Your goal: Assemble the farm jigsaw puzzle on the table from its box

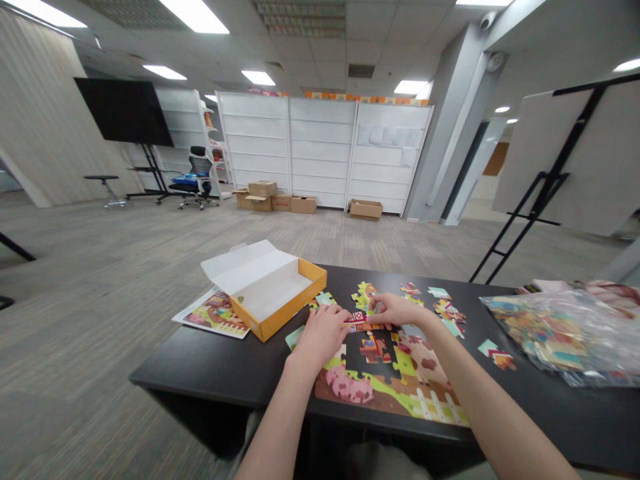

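Both hands meet over a jigsaw puzzle on the black table. Between them lies a red barn puzzle piece [359,318]. The fingertips of my left hand [321,335] press together at its left edge. From the right, my right hand [397,312] pinches at its other side with curled fingers; the exact grip is partly hidden. Toward me lies the joined part of the puzzle [390,397], with a pink pig, a spotted cow and a white fence. A brown and red piece [374,349] sits inside a gap there. Beyond my hands lies a green and orange cluster [363,294].
Left of the puzzle stands an open yellow box [280,317], partly over a picture sheet [213,313]. Loose pieces [449,310] lie on the right, with a small group [497,355] closer to a clear plastic bag [570,333] of pieces. The table's [210,363] left corner is near.
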{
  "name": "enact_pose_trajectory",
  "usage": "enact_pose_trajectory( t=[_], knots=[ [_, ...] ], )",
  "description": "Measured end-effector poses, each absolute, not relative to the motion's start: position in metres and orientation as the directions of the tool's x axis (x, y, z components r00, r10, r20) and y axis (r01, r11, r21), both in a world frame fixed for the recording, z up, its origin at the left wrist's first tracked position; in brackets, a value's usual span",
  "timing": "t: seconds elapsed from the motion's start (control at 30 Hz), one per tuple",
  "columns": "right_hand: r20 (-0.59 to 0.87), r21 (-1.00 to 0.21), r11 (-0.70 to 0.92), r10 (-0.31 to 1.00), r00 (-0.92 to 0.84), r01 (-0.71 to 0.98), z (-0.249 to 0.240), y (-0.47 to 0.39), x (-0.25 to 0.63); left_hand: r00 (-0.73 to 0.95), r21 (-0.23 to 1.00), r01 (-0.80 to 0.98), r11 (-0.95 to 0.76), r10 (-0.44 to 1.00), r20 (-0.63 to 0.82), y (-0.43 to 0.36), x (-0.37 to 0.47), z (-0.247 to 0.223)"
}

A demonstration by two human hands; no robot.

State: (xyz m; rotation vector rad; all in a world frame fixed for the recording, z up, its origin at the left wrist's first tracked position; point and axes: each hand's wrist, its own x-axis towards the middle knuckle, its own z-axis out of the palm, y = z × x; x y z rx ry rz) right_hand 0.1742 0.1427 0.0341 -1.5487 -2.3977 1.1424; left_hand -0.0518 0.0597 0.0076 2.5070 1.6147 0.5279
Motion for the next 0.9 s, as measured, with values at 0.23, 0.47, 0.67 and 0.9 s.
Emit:
enact_pose_trajectory(
  t=[0.23,0.47,0.67,0.9],
  knots=[
    [-0.276,-0.509,0.294,0.835,-0.477,0.809,0.026,0.145,0.175,0.430,0.321,0.806,-0.496,0.865,0.258,0.060,-0.049,0.006],
    [-0.194,-0.400,0.374,0.858,-0.476,0.837,0.023,0.146,0.171,0.395,0.307,0.828,-0.470,0.876,0.277,0.064,-0.046,0.003],
    [-0.041,-0.335,0.465,0.862,-0.505,0.820,0.020,0.148,0.171,0.367,0.267,0.857,-0.440,0.886,0.284,0.069,-0.041,-0.001],
    [0.098,-0.424,0.495,0.857,-0.505,0.758,0.021,0.154,0.177,0.377,0.275,0.848,-0.452,0.881,0.286,0.068,-0.041,0.000]
  ],
)
